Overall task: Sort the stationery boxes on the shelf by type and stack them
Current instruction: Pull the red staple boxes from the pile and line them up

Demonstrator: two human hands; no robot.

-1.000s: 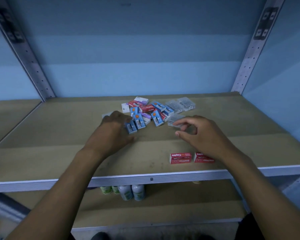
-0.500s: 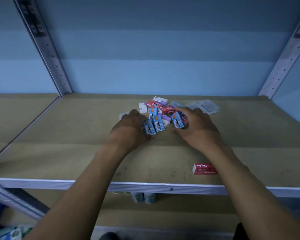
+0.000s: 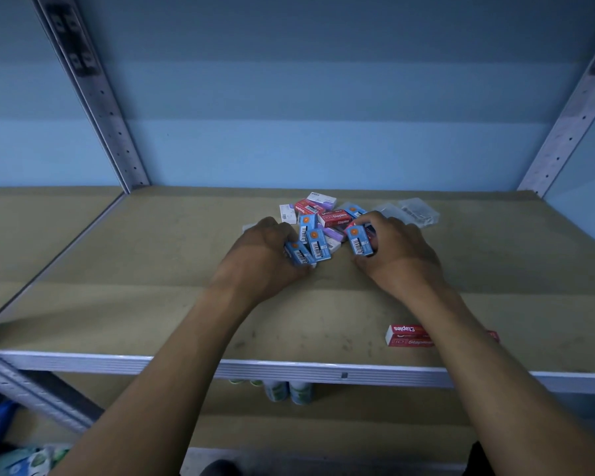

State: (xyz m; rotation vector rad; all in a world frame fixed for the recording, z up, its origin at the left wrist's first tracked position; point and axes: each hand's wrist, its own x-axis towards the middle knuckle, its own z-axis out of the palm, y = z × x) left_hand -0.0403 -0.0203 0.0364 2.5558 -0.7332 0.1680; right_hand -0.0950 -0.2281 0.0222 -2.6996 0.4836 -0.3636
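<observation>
**Brown shelf, blue wall, little boxes**

Brown board makes the shelf (image 3: 152, 276), with a blue wall (image 3: 306, 132) behind and grey metal posts (image 3: 93, 97) at the sides. A pile of boxes (image 3: 323, 218) sits near the back. The left hand (image 3: 265, 255) grips two blue boxes (image 3: 308, 250) by the pile. The right hand (image 3: 392, 255) grips one blue box (image 3: 359, 239). A red staples box (image 3: 407, 335) lies near the front edge. Small bottles (image 3: 289, 391) stand on the lower shelf.
</observation>
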